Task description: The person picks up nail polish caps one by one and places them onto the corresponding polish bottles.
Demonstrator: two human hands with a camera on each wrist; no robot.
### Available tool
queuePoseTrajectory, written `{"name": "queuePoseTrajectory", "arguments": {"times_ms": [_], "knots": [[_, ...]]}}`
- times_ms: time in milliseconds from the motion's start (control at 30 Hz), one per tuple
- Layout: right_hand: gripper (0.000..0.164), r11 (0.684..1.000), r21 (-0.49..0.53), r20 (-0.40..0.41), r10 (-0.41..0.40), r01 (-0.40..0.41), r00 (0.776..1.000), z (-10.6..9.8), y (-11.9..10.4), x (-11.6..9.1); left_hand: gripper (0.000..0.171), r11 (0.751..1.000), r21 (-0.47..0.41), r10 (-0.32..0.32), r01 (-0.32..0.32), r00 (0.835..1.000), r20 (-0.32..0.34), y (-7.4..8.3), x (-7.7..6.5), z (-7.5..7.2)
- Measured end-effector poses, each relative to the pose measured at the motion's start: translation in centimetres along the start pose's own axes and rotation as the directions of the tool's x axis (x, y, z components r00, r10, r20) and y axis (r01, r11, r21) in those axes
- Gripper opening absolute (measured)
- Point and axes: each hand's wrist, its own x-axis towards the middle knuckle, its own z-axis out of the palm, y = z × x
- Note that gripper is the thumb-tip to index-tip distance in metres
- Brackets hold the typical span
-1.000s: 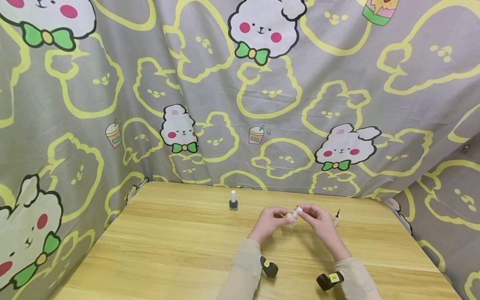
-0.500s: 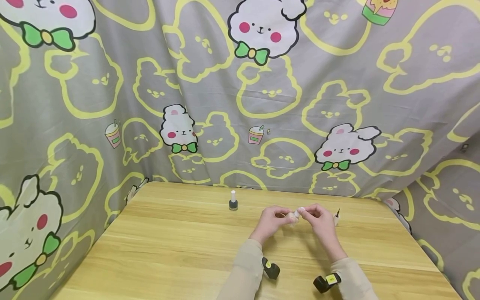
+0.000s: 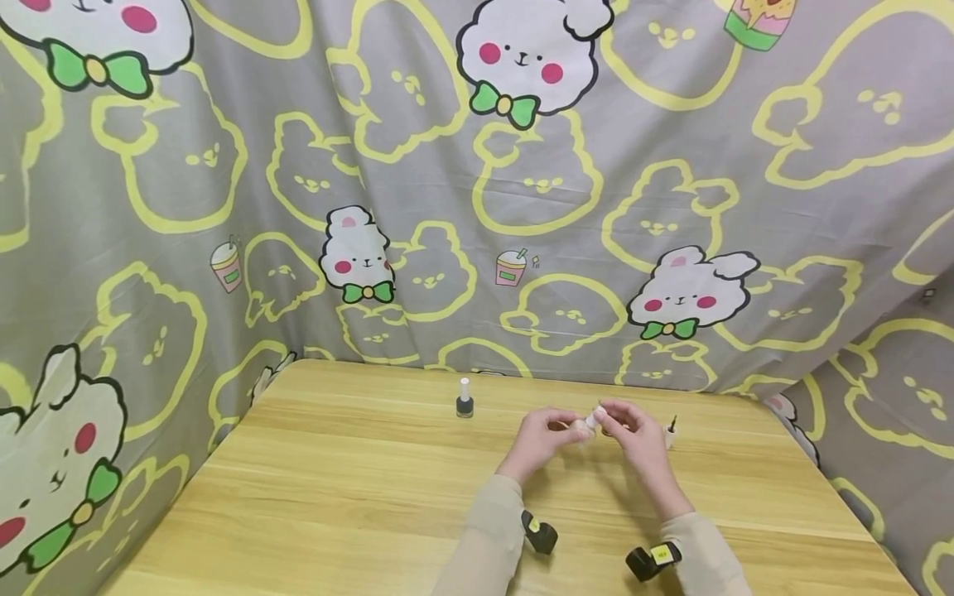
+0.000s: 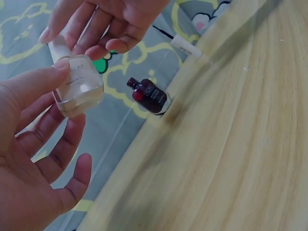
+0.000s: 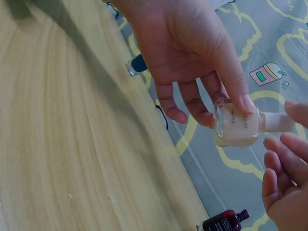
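Two hands at work over the right half of the counter (image 3: 335,488): the left hand (image 3: 542,440) pinches a pale nail polish bottle (image 4: 81,89), thumb across its lettering, bottle tilted in mid-air, while the right hand (image 3: 637,434) pinches the white cap (image 5: 276,122) at its neck. Just beyond, a dark red bottle (image 4: 151,97) stands, threaded neck showing. To its right, a white brush cap (image 3: 668,436), brush up! Far left of the hands, a dark bottle (image 3: 465,406) upright, white-capped. Behind everything, a bunny-print curtain (image 3: 440,182).
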Motion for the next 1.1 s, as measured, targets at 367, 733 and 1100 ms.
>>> {"name": "queuePoseTrajectory", "arguments": {"times_ms": [367,733,1100], "knots": [[0.041,0.995,0.078,0.163,-0.082,0.070,0.983,-0.47,0.53,0.19,0.031,1.000,-0.012,-0.011,0.011,1.000,0.004,-0.07,0.25,-0.25],[0.039,1.000,0.020,0.098,0.002,-0.003,0.995,-0.32,0.38,0.04,0.028,0.999,0.041,0.011,-0.011,1.000,0.017,0.05,0.11,-0.28],[0.023,0.997,-0.012,-0.032,0.070,-0.071,0.997,-0.08,0.15,0.15,0.024,0.994,0.104,0.038,-0.040,0.999,0.021,0.44,0.06,0.04]]}}
